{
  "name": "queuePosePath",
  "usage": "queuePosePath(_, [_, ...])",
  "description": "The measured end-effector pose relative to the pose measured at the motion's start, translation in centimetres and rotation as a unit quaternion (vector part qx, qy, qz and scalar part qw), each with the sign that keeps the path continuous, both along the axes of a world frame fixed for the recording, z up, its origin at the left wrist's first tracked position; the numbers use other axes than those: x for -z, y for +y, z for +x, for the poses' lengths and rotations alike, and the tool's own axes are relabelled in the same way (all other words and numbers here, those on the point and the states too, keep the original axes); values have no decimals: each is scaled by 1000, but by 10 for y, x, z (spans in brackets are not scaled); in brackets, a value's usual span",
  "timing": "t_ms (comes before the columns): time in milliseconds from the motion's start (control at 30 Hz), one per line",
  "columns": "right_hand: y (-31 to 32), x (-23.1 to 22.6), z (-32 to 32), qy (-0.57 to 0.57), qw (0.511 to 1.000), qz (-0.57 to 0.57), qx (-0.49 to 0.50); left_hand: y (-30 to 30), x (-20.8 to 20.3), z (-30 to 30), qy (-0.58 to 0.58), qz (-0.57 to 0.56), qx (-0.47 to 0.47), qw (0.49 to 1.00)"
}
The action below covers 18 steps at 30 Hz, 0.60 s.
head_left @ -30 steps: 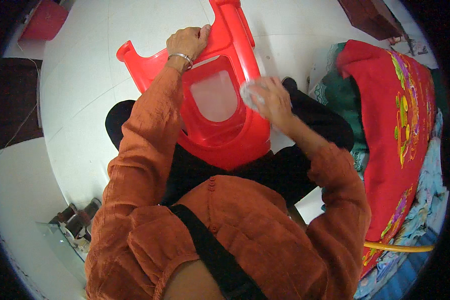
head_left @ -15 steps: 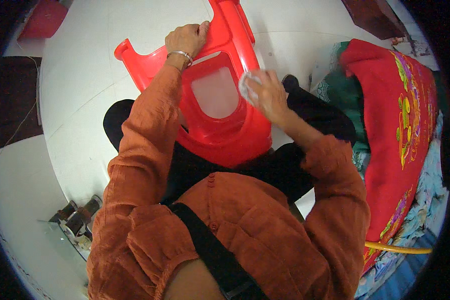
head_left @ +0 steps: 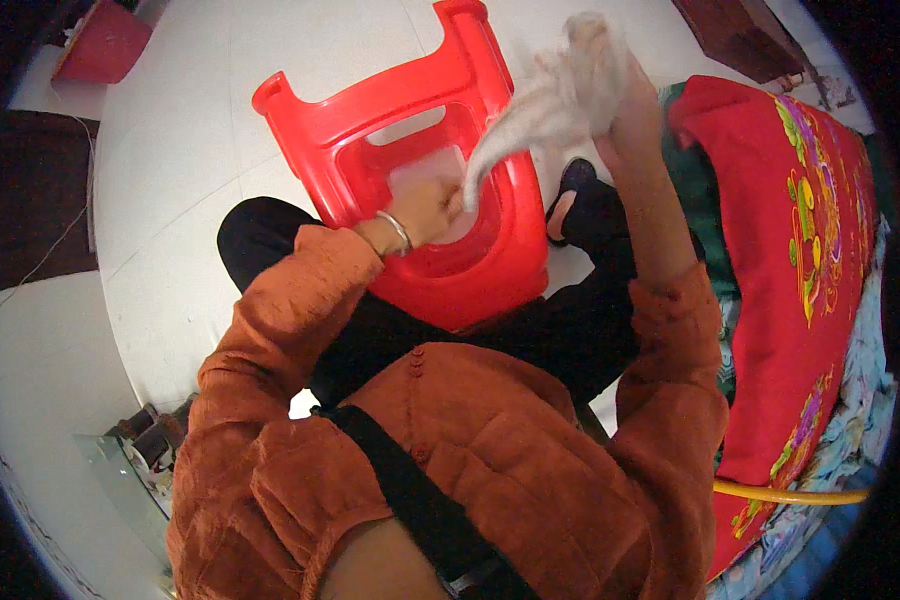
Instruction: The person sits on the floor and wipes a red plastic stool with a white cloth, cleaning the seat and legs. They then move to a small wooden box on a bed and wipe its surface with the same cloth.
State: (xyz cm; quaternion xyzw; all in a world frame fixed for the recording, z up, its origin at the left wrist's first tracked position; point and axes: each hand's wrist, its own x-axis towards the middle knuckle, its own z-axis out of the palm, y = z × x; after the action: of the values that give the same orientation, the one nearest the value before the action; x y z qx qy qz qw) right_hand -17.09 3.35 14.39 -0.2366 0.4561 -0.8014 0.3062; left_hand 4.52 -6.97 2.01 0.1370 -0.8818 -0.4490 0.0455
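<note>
red blanket (head_left: 800, 270) draped at person's right | red plastic stool (head_left: 440, 190) tipped on lap, legs pointing away, above white floor (head_left: 170, 200) | grey-white cloth (head_left: 550, 95) stretched between hands over stool | right hand (head_left: 620, 95) raised, clenched on cloth's upper end | left hand (head_left: 425, 205), bangle on wrist, inside stool opening, pinching cloth's lower end

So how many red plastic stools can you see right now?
2: one red stool overturned on the lap, left hand inside it, right hand lifting a cloth; another far upper left, partly cropped.
</note>
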Motion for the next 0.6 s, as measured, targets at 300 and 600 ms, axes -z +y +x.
queuePosePath(300, [-38,123,-4,581,728,352,93,74,4,25,-186,-116,138,966])
queuePosePath(600, [28,92,16,483,693,525,-103,75,-2,30,-144,-197,44,969])
